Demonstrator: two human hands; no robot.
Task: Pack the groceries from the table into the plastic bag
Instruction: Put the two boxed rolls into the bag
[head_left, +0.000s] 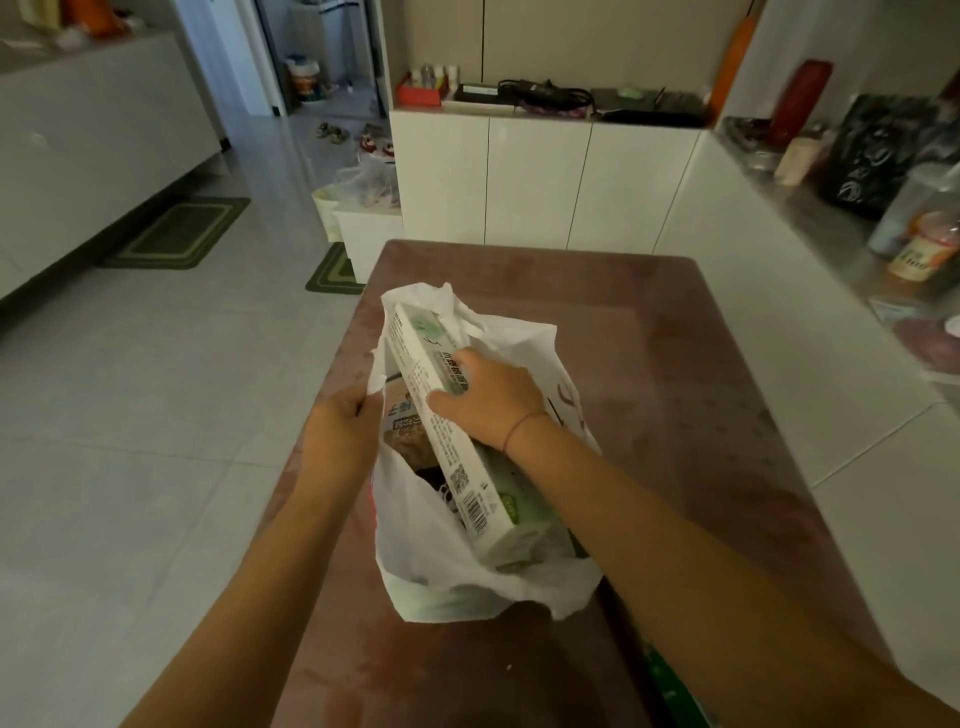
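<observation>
A white plastic bag (441, 571) stands open on the reddish-brown table (701, 415). A long white and green box (452, 457) lies slanted across the bag's mouth, its near end down inside. My right hand (488, 400) grips the box around its middle. My left hand (343, 421) pinches the bag's left rim and holds it apart. Under the box, a printed packet (402, 421) and other dark items show inside the bag.
A green object (670, 686) peeks from the table's near right edge under my right arm. White cabinets stand behind the table, and a cluttered counter (831, 218) with bottles and a black bag runs along the right. Tiled floor with green mats lies to the left.
</observation>
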